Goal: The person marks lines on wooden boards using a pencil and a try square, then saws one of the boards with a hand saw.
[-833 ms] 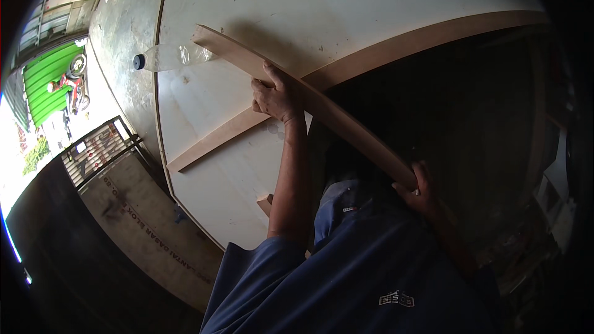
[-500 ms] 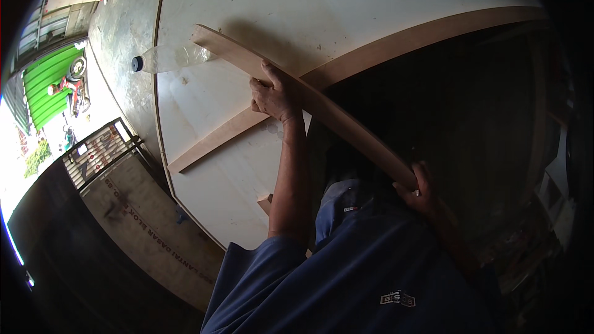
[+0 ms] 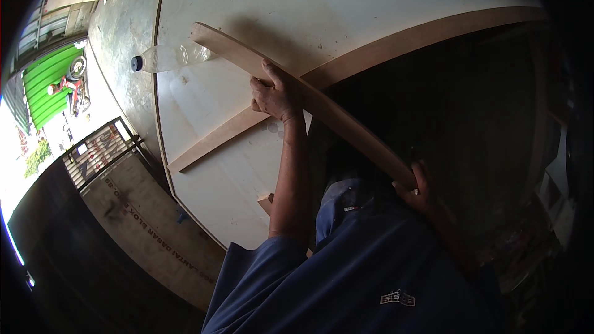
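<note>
White panel (image 3: 371, 6) flat, fills top of view; thin wood batten (image 3: 210, 142) lies across it. Long wood strip (image 3: 346, 124) held diagonally above panel. Left hand (image 3: 275, 96) wrapped around strip mid-length. Right hand (image 3: 417, 188) gripping near end. Clear plastic bottle (image 3: 170, 57) on its side at panel's left edge.

It looked like a woodworking shop open to a street. A large pale plywood sheet (image 3: 346, 18) lay on a stained concrete floor (image 3: 124, 37), with long timber strips (image 3: 216, 139) on it. Beyond a metal gate (image 3: 99, 151) stood a green shutter (image 3: 46, 83) and a motorbike (image 3: 71, 83).
</note>
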### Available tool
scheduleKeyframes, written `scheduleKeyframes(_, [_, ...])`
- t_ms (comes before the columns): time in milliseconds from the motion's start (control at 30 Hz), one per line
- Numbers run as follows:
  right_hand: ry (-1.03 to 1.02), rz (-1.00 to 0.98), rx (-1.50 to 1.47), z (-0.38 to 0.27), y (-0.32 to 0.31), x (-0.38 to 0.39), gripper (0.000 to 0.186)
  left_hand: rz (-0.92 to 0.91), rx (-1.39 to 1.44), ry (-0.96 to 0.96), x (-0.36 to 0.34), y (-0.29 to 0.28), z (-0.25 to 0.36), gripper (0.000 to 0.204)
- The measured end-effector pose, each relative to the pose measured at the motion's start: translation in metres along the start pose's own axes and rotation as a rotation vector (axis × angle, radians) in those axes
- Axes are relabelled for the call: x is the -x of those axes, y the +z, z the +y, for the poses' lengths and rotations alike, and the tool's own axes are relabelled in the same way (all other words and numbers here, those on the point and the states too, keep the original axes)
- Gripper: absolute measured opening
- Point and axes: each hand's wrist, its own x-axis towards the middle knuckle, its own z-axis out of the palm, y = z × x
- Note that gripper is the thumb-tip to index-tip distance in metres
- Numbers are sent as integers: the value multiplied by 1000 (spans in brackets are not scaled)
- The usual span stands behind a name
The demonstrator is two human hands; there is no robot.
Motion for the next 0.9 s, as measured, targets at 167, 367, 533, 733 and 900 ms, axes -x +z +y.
scheduleKeyframes(167, [18,-36,-27,4,3,2,68,6,-22,-6,1,0,1,62])
scheduleKeyframes(367, [11,-11,-4,10,8,5,71,4,-24,-2,-1,-1,0,65])
scheduleKeyframes(533, [38,-36,-27,11,9,6,71,68,-37,29,0,4,-4,64])
scheduleKeyframes(733, [-2,-50,-45,-2,-6,-4,66,58,-8,79,0,0,0,61])
scheduleKeyframes(900, [-30,42,-118,-34,-38,-45,42,22,-11,58,0,-4,5,63])
